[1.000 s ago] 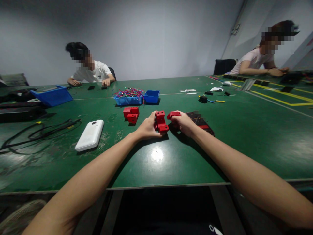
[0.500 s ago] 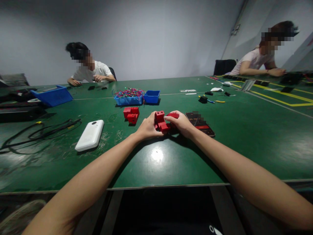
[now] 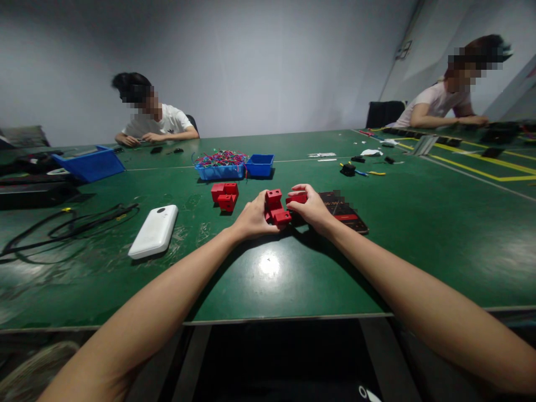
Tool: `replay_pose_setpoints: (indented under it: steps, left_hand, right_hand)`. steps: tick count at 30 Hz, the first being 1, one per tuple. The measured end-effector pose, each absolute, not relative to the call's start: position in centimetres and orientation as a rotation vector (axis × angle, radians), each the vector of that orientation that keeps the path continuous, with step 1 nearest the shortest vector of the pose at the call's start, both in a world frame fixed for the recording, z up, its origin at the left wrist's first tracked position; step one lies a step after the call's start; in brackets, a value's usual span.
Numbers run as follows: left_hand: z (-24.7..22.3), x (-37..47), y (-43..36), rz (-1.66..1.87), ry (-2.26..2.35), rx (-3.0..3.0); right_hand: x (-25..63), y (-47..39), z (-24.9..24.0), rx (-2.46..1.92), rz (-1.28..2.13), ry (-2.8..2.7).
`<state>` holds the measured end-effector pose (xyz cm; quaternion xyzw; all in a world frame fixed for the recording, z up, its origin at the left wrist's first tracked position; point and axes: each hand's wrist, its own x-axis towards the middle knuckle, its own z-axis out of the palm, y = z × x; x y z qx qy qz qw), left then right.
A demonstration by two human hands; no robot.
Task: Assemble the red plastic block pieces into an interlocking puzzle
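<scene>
In the middle of the green table my left hand point(image 3: 252, 216) is closed around a red stepped block point(image 3: 275, 205) with small holes in its faces. Just right of it, my right hand point(image 3: 312, 209) grips a second red block point(image 3: 298, 197) between thumb and fingers; part of that block is hidden by the hand. A narrow gap lies between the two blocks. Left of my hands rests a red block group point(image 3: 225, 196), also stepped and holed. A phone point(image 3: 344, 211) with a lit timer screen lies beside my right hand.
A white power bank point(image 3: 154, 232) and black cables point(image 3: 71, 229) lie to the left. Beyond my hands stand a blue tray of coloured wires point(image 3: 221, 170) and a small blue bin point(image 3: 260, 166). Two people sit across the table point(image 3: 268, 296).
My right hand has drawn slightly right with its block, and its fingers have spread a little. The left hand stays put. The person at far left has brought their hands lower and closer together.
</scene>
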<state>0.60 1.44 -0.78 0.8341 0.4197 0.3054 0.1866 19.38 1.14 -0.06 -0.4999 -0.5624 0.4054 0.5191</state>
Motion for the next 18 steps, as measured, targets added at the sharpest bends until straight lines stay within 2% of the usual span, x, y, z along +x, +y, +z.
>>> replay_pose_setpoints:
  steps: [18]
  left_hand:
    - [-0.97, 0.56, 1.67, 0.929, 1.095, 2.435]
  right_hand:
    - [19.48, 0.83, -0.30, -1.070, 0.686, -1.631]
